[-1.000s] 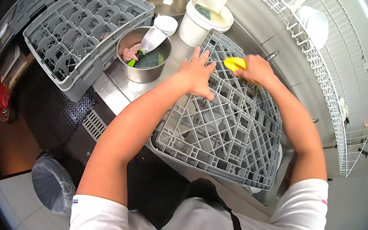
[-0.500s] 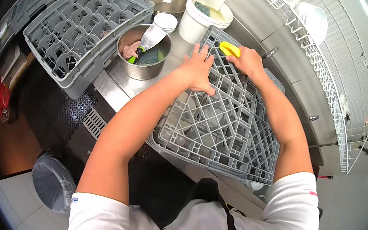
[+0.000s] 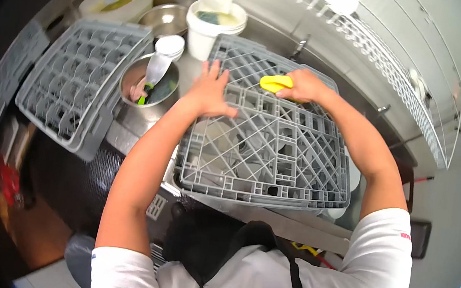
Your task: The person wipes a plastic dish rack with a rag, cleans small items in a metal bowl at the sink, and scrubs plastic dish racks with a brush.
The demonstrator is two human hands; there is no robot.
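Observation:
A grey plastic dish rack (image 3: 269, 112) lies over the sink, its lattice side facing up, and pale dishes (image 3: 217, 136) show through the openings. My left hand (image 3: 209, 95) has its fingers spread over the rack's left part; it holds nothing. In my right hand (image 3: 305, 86) is a yellow object that looks like a scrub brush (image 3: 275, 83), on the far right part of the lattice. My fingers wrap around it, and its underside is hidden.
At left stands another grey rack (image 3: 77, 76) with glass compartments. Beside it, a steel pot (image 3: 159, 102) holds a green-handled scraper (image 3: 156, 70). Behind are a white bucket (image 3: 200, 39) and a steel bowl (image 3: 165, 19). A tap (image 3: 300, 47) and wire shelf (image 3: 379, 58) border the right.
My view has turned, so the rack sits more squarely before me. My right hand with the yellow scrub brush is a little nearer me along the lattice. My left hand stays spread over the rack.

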